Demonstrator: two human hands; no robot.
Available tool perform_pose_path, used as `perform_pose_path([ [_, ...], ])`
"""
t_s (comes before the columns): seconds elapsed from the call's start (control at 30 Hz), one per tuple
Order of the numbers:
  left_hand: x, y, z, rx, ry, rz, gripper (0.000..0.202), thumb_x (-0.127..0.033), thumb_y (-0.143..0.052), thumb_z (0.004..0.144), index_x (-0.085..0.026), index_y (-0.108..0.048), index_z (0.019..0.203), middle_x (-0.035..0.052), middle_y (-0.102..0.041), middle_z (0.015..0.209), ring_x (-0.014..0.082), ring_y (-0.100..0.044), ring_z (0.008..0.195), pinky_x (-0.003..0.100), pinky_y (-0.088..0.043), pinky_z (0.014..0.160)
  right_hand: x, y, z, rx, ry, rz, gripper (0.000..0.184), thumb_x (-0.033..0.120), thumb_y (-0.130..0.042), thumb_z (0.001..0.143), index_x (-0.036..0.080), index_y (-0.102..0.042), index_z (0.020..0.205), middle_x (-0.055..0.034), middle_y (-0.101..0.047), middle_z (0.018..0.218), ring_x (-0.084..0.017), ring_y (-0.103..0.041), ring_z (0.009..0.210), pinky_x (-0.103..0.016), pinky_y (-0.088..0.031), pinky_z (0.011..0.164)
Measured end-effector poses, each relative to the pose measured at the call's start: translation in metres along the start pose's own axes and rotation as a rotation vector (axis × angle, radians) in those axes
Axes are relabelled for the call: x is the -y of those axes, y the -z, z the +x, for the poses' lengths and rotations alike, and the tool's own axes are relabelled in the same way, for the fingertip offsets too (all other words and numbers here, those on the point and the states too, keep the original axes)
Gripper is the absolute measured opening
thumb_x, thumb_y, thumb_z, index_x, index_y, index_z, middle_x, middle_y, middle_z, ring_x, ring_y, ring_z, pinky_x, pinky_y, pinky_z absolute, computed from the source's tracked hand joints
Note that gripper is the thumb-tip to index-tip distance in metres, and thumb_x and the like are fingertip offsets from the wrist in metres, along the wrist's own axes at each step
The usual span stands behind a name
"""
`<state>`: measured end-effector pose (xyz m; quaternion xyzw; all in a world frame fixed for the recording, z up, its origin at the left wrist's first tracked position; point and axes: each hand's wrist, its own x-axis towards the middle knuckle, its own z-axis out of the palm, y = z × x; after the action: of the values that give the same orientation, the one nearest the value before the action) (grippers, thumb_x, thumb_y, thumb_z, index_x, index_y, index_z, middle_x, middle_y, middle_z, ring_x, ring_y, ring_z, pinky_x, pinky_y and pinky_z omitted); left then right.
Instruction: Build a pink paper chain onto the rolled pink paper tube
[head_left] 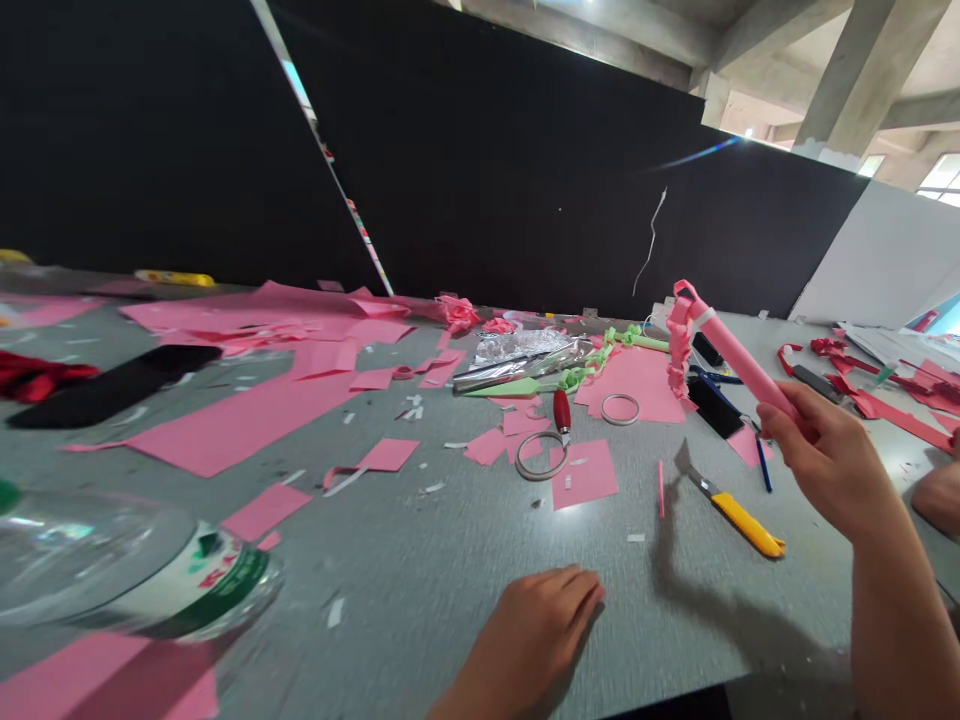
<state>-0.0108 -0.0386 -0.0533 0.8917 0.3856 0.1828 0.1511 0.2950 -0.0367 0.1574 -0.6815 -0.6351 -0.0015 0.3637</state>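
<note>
My right hand is raised over the table's right side, fingers wrapped round the lower end of a pink paper tube. The tube slants up to the left, with a pleated pink paper strip hanging from its tip. A white band circles it near that end. My left hand rests on the tabletop near the front edge, fingers curled together, with nothing seen in them. Below the tube lies a yellow-handled craft knife, and a thin pink stick is just left of it.
Pink paper and scraps cover the left and middle. A plastic bottle lies at front left. Two metal rings, a red-handled tool, foil and green pleated paper lie mid-table. Another person's hand shows far right.
</note>
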Motion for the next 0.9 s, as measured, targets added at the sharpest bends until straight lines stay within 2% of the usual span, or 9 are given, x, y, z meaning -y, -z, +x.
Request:
perform_pose_path([
  [0.2,-0.001,-0.003,0.000,-0.006,0.002,-0.002,0.023,-0.017,-0.055,0.108,-0.022,-0.071,0.091,0.0008,-0.078,0.085,0.0215,-0.076,0.075,0.031,-0.045,0.066,0.006,-0.006,0.005,0.114,0.021,0.252,0.035,0.057,-0.064,0.101,0.024,-0.073,0.105,0.0005,-0.067,0.070,-0.015,-0.054,0.053,-0.028,-0.040,0.047],
  [0.33,0.001,-0.008,-0.001,-0.038,-0.009,0.025,0.021,-0.017,-0.056,0.105,-0.022,-0.071,0.091,0.0011,-0.078,0.085,0.0220,-0.076,0.075,0.031,-0.045,0.066,0.017,-0.025,0.036,0.229,0.080,0.375,0.038,0.058,-0.065,0.100,0.021,-0.074,0.106,-0.0009,-0.070,0.075,-0.015,-0.056,0.053,-0.028,-0.045,0.049],
  [0.4,0.004,-0.012,-0.001,-0.059,-0.026,0.042,0.019,-0.015,-0.058,0.102,-0.022,-0.070,0.089,0.0011,-0.078,0.084,0.0219,-0.075,0.073,0.031,-0.045,0.065,0.028,-0.043,0.063,0.312,0.121,0.327,0.037,0.056,-0.062,0.101,0.021,-0.074,0.105,-0.0014,-0.072,0.078,-0.014,-0.058,0.054,-0.028,-0.048,0.052],
  [0.47,0.008,-0.017,-0.002,-0.079,-0.045,0.053,0.016,-0.015,-0.059,0.100,-0.022,-0.068,0.089,0.0009,-0.078,0.083,0.0212,-0.074,0.072,0.031,-0.045,0.064,0.041,-0.067,0.096,0.343,0.181,0.232,0.034,0.050,-0.058,0.103,0.021,-0.073,0.095,-0.0018,-0.074,0.080,-0.014,-0.061,0.055,-0.028,-0.050,0.056],
  [0.5,0.011,-0.021,-0.002,-0.090,-0.056,0.059,0.015,-0.015,-0.059,0.100,-0.022,-0.068,0.089,0.0008,-0.077,0.082,0.0206,-0.073,0.071,0.030,-0.045,0.064,0.049,-0.081,0.114,0.332,0.205,0.165,0.033,0.047,-0.056,0.104,0.021,-0.073,0.092,-0.0019,-0.074,0.081,-0.014,-0.064,0.057,-0.028,-0.051,0.060],
  [0.6,0.020,-0.033,-0.002,-0.137,-0.089,0.089,0.015,-0.017,-0.059,0.101,-0.023,-0.067,0.089,0.0004,-0.077,0.078,0.0186,-0.072,0.067,0.028,-0.044,0.061,0.072,-0.123,0.169,0.257,0.192,0.093,0.027,0.038,-0.056,0.104,0.020,-0.075,0.097,-0.0042,-0.076,0.082,-0.019,-0.070,0.065,-0.031,-0.052,0.066],
  [0.7,0.027,-0.045,-0.002,-0.173,-0.105,0.112,0.017,-0.021,-0.059,0.103,-0.023,-0.066,0.088,-0.0002,-0.076,0.075,0.0176,-0.071,0.064,0.027,-0.043,0.059,0.092,-0.160,0.214,0.135,0.179,0.024,0.028,0.039,-0.057,0.104,0.021,-0.076,0.114,-0.0098,-0.080,0.106,-0.029,-0.075,0.097,-0.036,-0.054,0.081],
  [0.8,0.030,-0.050,-0.002,-0.189,-0.100,0.131,0.018,-0.024,-0.062,0.102,-0.024,-0.066,0.085,-0.0010,-0.075,0.073,0.0180,-0.071,0.062,0.028,-0.042,0.057,0.100,-0.191,0.240,0.100,0.193,-0.032,0.033,0.035,-0.061,0.105,0.022,-0.069,0.135,-0.0113,-0.077,0.127,-0.031,-0.072,0.117,-0.041,-0.054,0.096],
  [0.9,0.030,-0.051,-0.003,-0.192,-0.101,0.135,0.019,-0.025,-0.061,0.103,-0.024,-0.066,0.084,-0.0010,-0.075,0.073,0.0184,-0.071,0.062,0.031,-0.041,0.055,0.094,-0.218,0.245,0.144,0.221,-0.097,0.038,0.033,-0.068,0.106,0.021,-0.065,0.141,-0.0120,-0.071,0.138,-0.029,-0.070,0.121,-0.047,-0.058,0.103],
])
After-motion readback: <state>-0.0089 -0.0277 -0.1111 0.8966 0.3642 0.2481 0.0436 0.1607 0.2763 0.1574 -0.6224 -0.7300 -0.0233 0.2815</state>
